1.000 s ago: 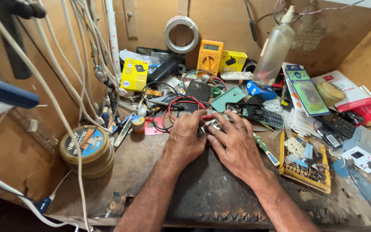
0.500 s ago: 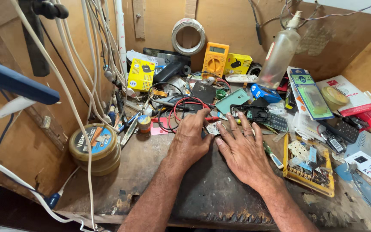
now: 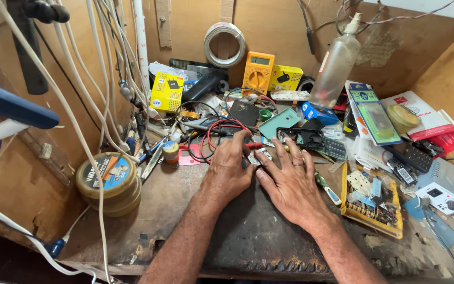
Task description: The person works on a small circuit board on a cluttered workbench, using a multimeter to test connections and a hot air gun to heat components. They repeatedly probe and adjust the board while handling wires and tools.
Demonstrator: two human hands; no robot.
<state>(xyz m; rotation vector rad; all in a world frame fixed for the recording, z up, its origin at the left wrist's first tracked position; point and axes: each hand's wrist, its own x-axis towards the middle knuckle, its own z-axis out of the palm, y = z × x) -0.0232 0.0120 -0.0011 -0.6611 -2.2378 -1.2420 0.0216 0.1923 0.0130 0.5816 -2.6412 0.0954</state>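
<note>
As before, left hand (image 3: 228, 171) fingers pinching red probe (image 3: 253, 145), right hand (image 3: 289, 181) now splayed flat

There was only one view, from a camera worn on the person's head, so nothing was shared with a second one. It looked steeply down and forward over the workbench (image 3: 248, 247), facing the brown back wall (image 3: 285, 31), which filled the top of the frame. It sat close: both forearms entered from the bottom edge, and the left hand (image 3: 229, 176) and right hand (image 3: 290, 184) lay near the centre. The wide lens also took in the hanging white cables (image 3: 106, 68) at the left and the side panel (image 3: 450, 73) at the right
</note>
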